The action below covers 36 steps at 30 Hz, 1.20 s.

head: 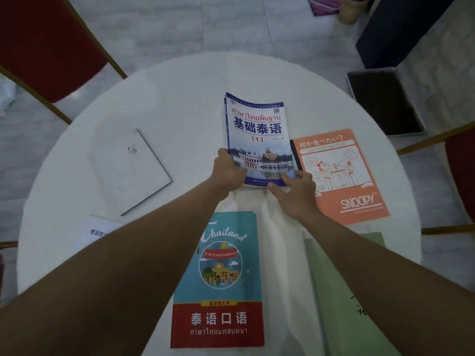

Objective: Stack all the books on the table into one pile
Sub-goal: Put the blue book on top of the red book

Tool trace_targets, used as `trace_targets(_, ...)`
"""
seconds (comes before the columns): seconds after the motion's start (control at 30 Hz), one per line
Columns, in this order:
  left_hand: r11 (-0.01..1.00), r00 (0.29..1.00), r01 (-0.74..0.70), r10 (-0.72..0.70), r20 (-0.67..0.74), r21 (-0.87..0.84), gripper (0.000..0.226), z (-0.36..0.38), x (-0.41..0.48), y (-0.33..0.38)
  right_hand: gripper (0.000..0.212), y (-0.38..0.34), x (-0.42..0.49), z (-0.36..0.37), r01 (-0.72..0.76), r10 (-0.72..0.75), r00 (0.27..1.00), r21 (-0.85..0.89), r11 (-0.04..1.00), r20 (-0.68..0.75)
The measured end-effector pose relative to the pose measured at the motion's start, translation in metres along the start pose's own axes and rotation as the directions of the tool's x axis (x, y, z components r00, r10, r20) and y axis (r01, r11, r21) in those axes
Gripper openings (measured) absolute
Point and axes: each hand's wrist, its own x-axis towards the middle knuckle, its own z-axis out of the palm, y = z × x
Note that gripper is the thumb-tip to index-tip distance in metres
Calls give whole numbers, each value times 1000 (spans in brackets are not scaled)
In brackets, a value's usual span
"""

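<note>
A blue-and-white Thai textbook [257, 129] lies at the middle of the round white table [180, 93]. My left hand [228, 170] grips its near left corner, and my right hand [295, 194] holds its near right corner. An orange Snoopy notebook [344, 176] lies just to its right, touching it. A teal and red "Thailand" book [221, 281] lies near me. At the left is a white book [128, 170], with a small white booklet [97, 232] below it, partly under my left arm. A pale green book [341, 291] lies under my right forearm.
Red chairs with gold frames stand at the far left [48, 47] and at the right [462, 170]. On the floor at the right are a dark tray [385, 101] and a dark cabinet [401, 29].
</note>
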Motion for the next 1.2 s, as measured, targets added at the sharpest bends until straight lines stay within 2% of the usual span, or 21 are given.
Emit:
trace_targets(0.1,999,996,-2,5,89,-41,44,-9,-13,-1,54,-2,-6,-2,-82,85,996,135,987,-15)
trace_targets(0.2,996,990,51,-41,134,-68,42,-21,-28,-7,72,-10,-14,-3,-188,187,982,287,939,31)
trace_targets(0.27,992,987,78,-63,148,-96,45,-29,-41,-13,79,-16,-22,-1,-253,233,967,319,913,100)
trace_targets(0.4,972,981,112,-75,179,-207,57,-42,-70,-22,77,-22,-36,5,-355,298,929,298,886,220)
trace_targets(0.53,965,969,141,-88,231,-222,61,-57,-94,-33,58,-19,-56,7,-500,326,852,453,738,410)
trace_targets(0.6,982,963,118,-78,257,-144,61,-63,-107,-45,47,-16,-70,11,-511,297,843,491,706,449)
trace_targets(0.67,996,958,89,-81,276,-16,57,-64,-121,-60,41,-10,-84,20,-447,278,883,491,748,379)
trace_targets(0.77,986,956,88,-123,266,139,60,-65,-136,-92,55,-1,-109,40,-352,239,930,482,803,279)
trace_targets(0.87,954,952,70,-152,267,292,55,-71,-153,-124,68,8,-139,53,-246,139,955,437,865,263)
trace_targets(0.97,836,950,-12,-162,268,548,50,-83,-169,-155,84,12,-167,66,-175,55,956,410,895,288)
trace_targets(1.07,598,952,-194,-77,297,777,56,-90,-177,-175,84,8,-184,74,-132,65,974,309,942,219)
trace_targets(1.2,603,953,-201,-63,297,772,63,-92,-185,-184,79,5,-197,84,-137,127,982,67,988,140)
